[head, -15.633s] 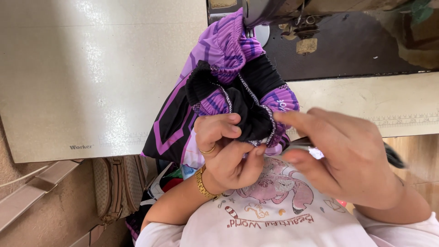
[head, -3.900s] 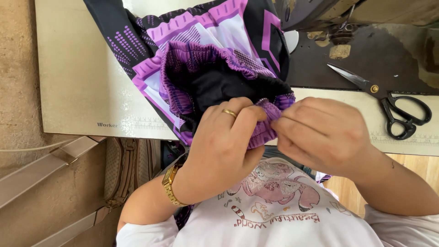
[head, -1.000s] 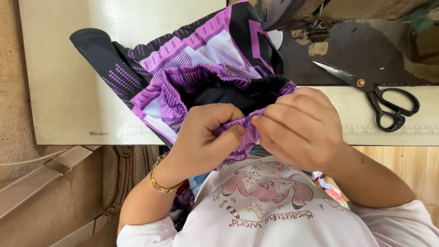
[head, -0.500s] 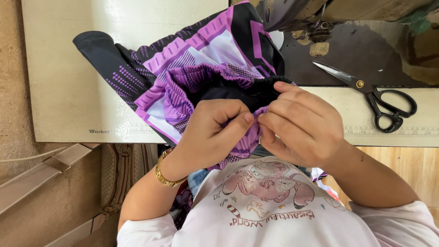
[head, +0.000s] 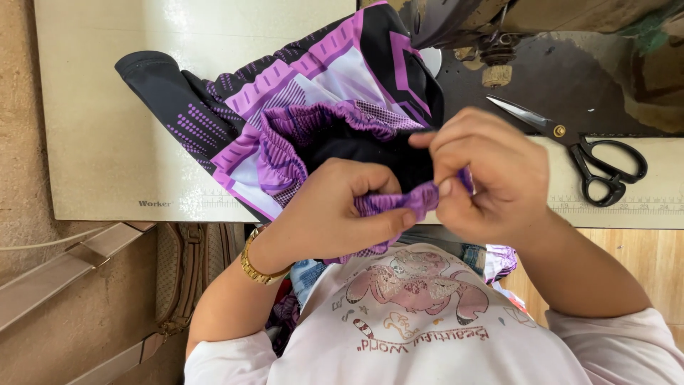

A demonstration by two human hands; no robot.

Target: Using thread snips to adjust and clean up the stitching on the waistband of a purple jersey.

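A purple, black and white patterned garment (head: 299, 107) lies bunched on the cream sewing table (head: 107, 107), one black end stretched to the left. Its gathered purple elastic band (head: 395, 202) runs between both hands near the table's front edge. My left hand (head: 335, 214), with a gold bracelet on the wrist, pinches the band from the left. My right hand (head: 491, 178) pinches the same band from the right, thumbs close together. The rest of the band's lower part is hidden behind the hands.
Black-handled scissors (head: 584, 150) lie on the table to the right of the hands. The dark sewing machine base (head: 570, 78) sits at the back right. A brown bag (head: 178, 278) hangs below the table's left side, by a sandy wall.
Both hands have worked along the elastic band, and the right hand has lifted slightly. The garment has shifted a little to the right on the table since a second ago.
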